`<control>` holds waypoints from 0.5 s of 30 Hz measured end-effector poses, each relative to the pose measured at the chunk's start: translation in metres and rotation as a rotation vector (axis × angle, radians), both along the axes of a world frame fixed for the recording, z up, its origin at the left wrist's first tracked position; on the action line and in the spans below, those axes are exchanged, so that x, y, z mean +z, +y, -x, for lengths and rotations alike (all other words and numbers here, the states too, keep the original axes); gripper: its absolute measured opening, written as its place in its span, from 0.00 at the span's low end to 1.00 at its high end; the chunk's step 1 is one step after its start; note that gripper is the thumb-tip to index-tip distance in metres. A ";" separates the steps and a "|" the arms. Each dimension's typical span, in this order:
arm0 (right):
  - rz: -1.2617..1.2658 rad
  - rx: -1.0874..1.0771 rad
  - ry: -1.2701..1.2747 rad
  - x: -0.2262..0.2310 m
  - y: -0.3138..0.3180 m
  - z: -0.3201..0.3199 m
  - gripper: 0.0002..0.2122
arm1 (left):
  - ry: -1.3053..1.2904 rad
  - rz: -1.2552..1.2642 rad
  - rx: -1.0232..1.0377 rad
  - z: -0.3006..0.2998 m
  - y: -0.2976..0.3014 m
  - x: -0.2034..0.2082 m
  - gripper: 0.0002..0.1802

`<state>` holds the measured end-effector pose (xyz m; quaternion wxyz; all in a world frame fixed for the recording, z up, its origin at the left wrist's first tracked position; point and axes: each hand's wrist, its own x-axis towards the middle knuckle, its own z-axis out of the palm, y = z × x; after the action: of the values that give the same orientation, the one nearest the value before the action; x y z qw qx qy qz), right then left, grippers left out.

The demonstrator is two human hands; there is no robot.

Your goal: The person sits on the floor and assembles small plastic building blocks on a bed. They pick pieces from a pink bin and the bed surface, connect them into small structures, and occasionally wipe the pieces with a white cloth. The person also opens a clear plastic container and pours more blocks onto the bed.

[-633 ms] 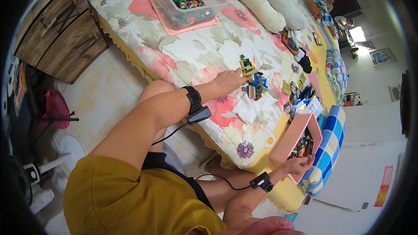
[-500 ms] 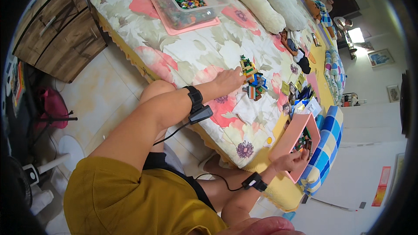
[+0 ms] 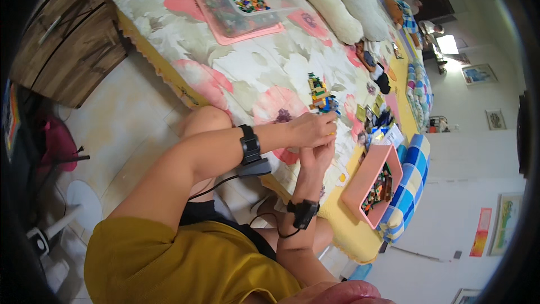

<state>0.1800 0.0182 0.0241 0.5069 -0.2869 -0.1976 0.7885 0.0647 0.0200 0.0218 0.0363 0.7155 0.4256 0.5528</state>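
Note:
My left hand (image 3: 311,130) and my right hand (image 3: 318,157) meet over the near edge of the flowered bed. The fingers of my left hand are pinched together, with a tiny yellow-orange toy brick (image 3: 332,133) showing at the tips. Just below, my right hand has its fingers closed and raised towards the left; whatever they hold is hidden. Right behind my left hand stands a toy brick build (image 3: 320,94) in green, yellow, tan and blue, its near part covered by the hand. Black straps with small devices sit on both wrists.
A pink bin (image 3: 352,191) of loose bricks stands at the right beside a blue checked bolster (image 3: 406,191). Farther back are a clear tub (image 3: 275,14) of bricks, a white plush toy (image 3: 332,5) and a pile of packets (image 3: 382,126). A cable hangs from the left wrist.
My right hand has left the pink bin and come left to meet my left hand. My left hand has moved off the build's side, slightly nearer. The build stays on the bed.

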 end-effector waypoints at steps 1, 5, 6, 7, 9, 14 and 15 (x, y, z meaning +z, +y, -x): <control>-0.031 0.034 0.100 0.000 0.008 0.001 0.20 | 0.033 0.015 -0.020 -0.002 -0.003 0.000 0.10; 0.095 -0.061 0.088 -0.012 0.020 0.010 0.17 | 0.085 0.025 -0.062 0.006 0.002 -0.001 0.16; 0.100 -0.068 0.081 -0.015 0.020 0.010 0.16 | 0.068 0.064 -0.083 0.007 0.003 -0.001 0.20; 0.103 -0.073 0.073 -0.018 0.018 0.009 0.16 | 0.070 0.041 -0.084 0.007 0.004 -0.001 0.20; 0.108 -0.082 0.061 -0.023 0.017 0.008 0.16 | 0.105 0.070 -0.099 0.005 0.005 -0.001 0.21; 0.124 -0.100 0.041 -0.030 0.016 0.003 0.15 | 0.077 -0.084 -0.073 -0.004 -0.001 -0.002 0.22; 0.127 -0.102 0.037 -0.031 0.016 0.000 0.15 | 0.084 -0.082 -0.084 -0.006 -0.002 -0.001 0.22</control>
<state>0.1797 0.0343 -0.0066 0.5307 -0.3135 -0.1228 0.7778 0.0702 0.0180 0.0208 0.0120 0.7561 0.3734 0.5374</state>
